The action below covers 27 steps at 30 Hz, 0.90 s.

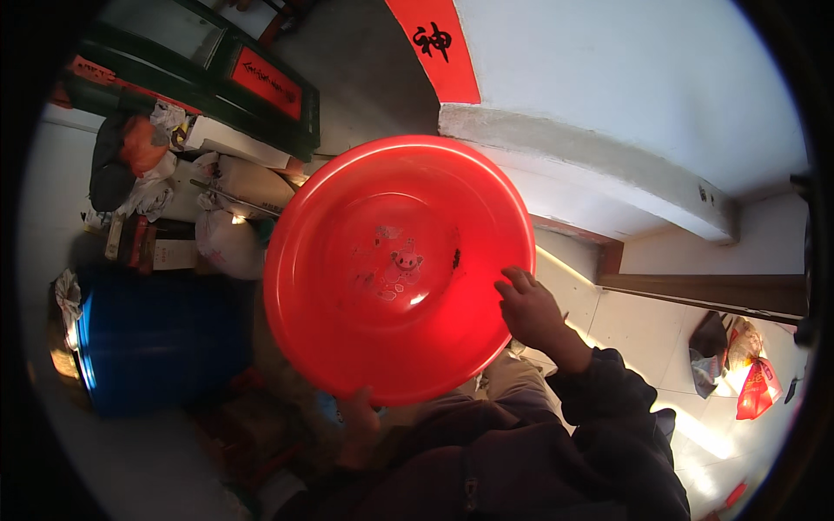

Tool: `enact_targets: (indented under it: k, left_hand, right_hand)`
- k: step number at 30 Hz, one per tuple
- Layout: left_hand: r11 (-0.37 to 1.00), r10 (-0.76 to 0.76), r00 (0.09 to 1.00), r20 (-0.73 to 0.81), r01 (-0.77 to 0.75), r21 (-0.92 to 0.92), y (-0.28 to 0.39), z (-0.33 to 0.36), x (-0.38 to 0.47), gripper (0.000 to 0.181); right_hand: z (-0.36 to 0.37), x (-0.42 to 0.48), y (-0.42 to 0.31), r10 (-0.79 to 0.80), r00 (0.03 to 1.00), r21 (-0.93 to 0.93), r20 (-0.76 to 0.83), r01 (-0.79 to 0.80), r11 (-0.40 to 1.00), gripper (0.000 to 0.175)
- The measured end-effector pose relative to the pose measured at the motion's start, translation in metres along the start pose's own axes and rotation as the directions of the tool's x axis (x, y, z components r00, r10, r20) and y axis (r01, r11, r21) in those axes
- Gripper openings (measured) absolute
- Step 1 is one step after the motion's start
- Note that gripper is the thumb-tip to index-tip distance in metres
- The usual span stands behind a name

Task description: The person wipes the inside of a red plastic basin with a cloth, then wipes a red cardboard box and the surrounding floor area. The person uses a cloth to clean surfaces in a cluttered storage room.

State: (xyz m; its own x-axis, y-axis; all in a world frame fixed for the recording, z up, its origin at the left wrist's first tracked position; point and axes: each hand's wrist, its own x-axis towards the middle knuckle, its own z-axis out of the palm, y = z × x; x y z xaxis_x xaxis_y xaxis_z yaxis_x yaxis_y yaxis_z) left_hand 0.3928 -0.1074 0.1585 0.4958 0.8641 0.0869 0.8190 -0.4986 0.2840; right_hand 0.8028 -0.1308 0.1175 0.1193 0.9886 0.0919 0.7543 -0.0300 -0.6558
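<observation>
A large round red plastic basin (404, 260), with a cartoon print and dark specks on its bottom, is held up before my body, its inside facing the camera. My left hand (358, 420) grips the near rim at the lower left, the thumb at the edge and the other fingers hidden. At the right rim, my right hand (531, 309) has its fingertips over the inner edge; its thumb and the underside of the basin cannot be seen.
On the left stands a blue plastic barrel (163, 342), with filled sacks (251, 185) and bags beyond it. A green door (260, 78) is at the upper left. Plastic bags (749, 365) lie on the tiled floor (625, 325) at right, below a white wall ledge (586, 156).
</observation>
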Motion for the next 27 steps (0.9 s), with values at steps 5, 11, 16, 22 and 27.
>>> enact_targets:
  k: [5,11,16,22,27]
  left_hand:
    - [0.814,-0.347,0.938,0.005,0.304,-0.496,0.009,-0.026,0.008,0.026]
    - [0.531,-0.474,0.880,0.035,0.317,-0.786,-0.002,-0.035,-0.003,0.040]
    - [0.875,-0.063,0.998,0.003,0.057,-0.481,-0.035,-0.046,0.011,0.037]
    - [0.644,-0.213,0.974,0.076,0.199,-0.739,-0.035,-0.051,0.046,0.027]
    - [0.453,-0.248,0.943,0.222,0.315,-0.834,-0.029,-0.056,0.063,0.018]
  right_hand:
    - [0.074,0.038,-0.033,0.092,0.992,-0.264,-0.082,-0.111,0.958,0.051]
    - [0.104,0.045,-0.047,0.247,0.961,-0.390,0.121,-0.183,0.902,0.061]
    - [0.116,0.053,-0.056,0.329,0.932,-0.451,-0.152,-0.362,0.816,0.067]
    - [0.141,0.025,-0.077,0.282,0.959,-0.279,0.026,-0.264,0.923,0.060]
    - [0.122,0.024,-0.084,0.358,0.921,-0.200,-0.157,-0.384,0.901,0.054]
